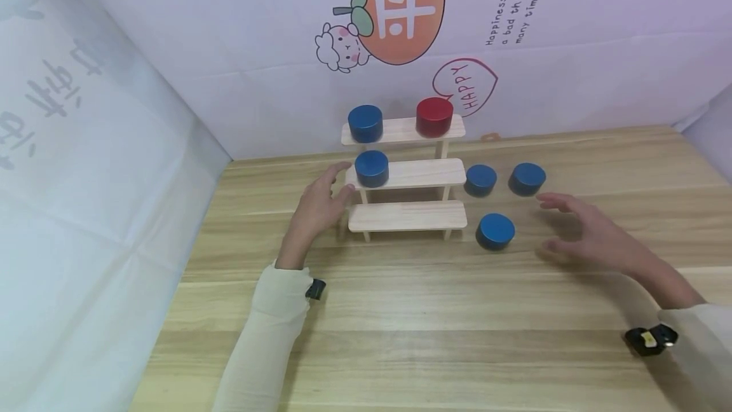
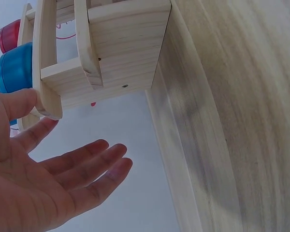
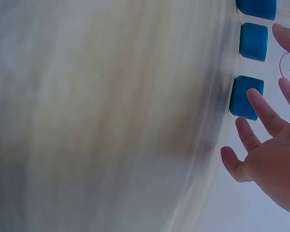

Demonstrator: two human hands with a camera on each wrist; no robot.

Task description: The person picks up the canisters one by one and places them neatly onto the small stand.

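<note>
A three-tier wooden display stand (image 1: 407, 216) rises in steps at the middle of the table. A blue cylinder (image 1: 366, 124) and a red cylinder (image 1: 434, 117) sit on its top tier. Another blue cylinder (image 1: 372, 169) stands at the left of the middle tier. The left hand (image 1: 323, 205) pinches the middle tier's left end between thumb and index finger, its other fingers spread (image 2: 113, 171). To the right, the right hand (image 1: 595, 234) hovers with fingers apart, holding nothing. Nearest it are blue cylinders on the table: one behind (image 1: 527, 179), one in front (image 1: 495, 231), one beside the stand (image 1: 480, 180).
The wood-grain table (image 1: 434, 342) carries everything. A white printed cloth (image 1: 274, 68) hangs behind, and another white cloth (image 1: 86, 164) hangs at the left. Small black devices are strapped at the left wrist (image 1: 315, 289) and right wrist (image 1: 650, 339).
</note>
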